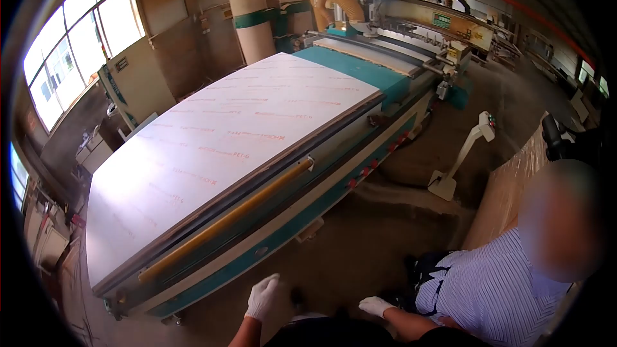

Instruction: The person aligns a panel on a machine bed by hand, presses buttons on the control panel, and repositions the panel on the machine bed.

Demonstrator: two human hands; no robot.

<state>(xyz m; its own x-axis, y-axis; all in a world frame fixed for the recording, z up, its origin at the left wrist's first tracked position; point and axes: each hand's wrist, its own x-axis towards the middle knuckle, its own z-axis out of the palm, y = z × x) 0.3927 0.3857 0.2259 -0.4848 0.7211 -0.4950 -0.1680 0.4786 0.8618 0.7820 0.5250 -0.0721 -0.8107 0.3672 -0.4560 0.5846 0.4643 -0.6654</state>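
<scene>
My left hand (262, 297), in a white glove, is held low in front of me beside the near edge of the machine bed. Its fingers stretch up and to the right, and nothing shows in it. My right hand (375, 306), gloved in white too, is over the floor at the bottom centre, open and loosely extended, touching nothing visible. A large white sheet with red print (238, 132) lies on the long machine bed. Along the near side of the bed runs a yellow roller (225, 222).
A person in a striped shirt (491, 283) is close at the right, beside a wrapped stack (504, 193). A control stand (466, 148) rises from the floor. The machine gantry (437, 19) crosses the bed's far end, near dust bags (247, 13).
</scene>
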